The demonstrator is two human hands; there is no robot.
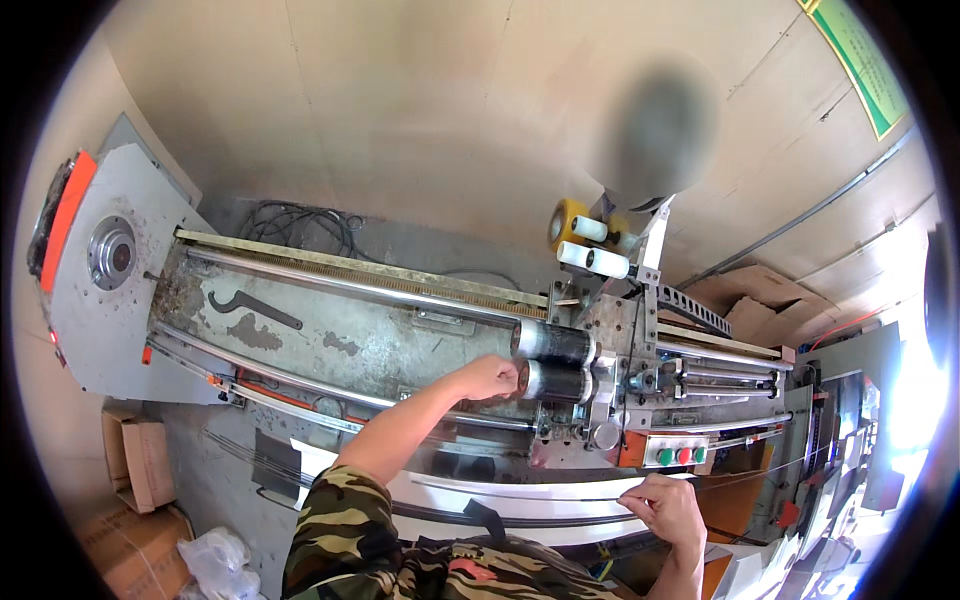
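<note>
My left hand [486,378] reaches over the machine bed with its fingers curled together against the open end of the lower dark roller [558,383]. What those fingers pinch, if anything, is hidden. A second dark roller [556,343] with a pale metal end lies just behind it, and both sit against the metal carriage [612,335]. Low on the right, my right hand [668,508] is closed in a pinch on a thin dark rod [600,499]. The rod runs leftward past the fingertips, above a long white surface [440,492] in front of me.
A hook spanner [255,308] lies on the worn machine bed [360,350]. The grey headstock [135,270] stands at the left end. A control box [680,455] with green and red buttons is on the carriage's near side. Cardboard boxes [135,550] sit at lower left.
</note>
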